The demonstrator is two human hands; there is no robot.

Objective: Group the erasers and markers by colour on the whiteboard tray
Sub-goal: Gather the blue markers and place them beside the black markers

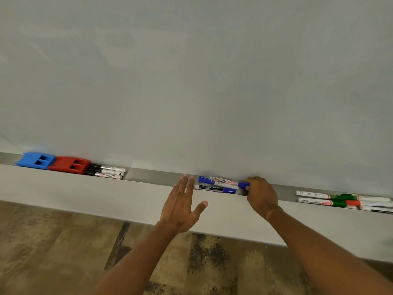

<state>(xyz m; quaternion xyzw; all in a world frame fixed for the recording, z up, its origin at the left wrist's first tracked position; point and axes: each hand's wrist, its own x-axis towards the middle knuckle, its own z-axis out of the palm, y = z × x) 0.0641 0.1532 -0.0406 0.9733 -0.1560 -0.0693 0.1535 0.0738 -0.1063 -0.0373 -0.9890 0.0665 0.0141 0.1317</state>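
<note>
A: What's nearest?

B: The left hand (182,206), fingers straight and together, thumb out, hovering before the whiteboard tray (148,177).

A: And the right hand (260,193)?

B: Curled around the cap end of a blue marker (223,182) in the tray, above a second blue marker (215,188).

A: Handling?

B: Probably light, stiff, smooth plastic; it could roll, so take the barrel mid-length.

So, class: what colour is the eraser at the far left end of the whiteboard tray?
Blue. The eraser at the left end shows clearly in the head view.
</note>
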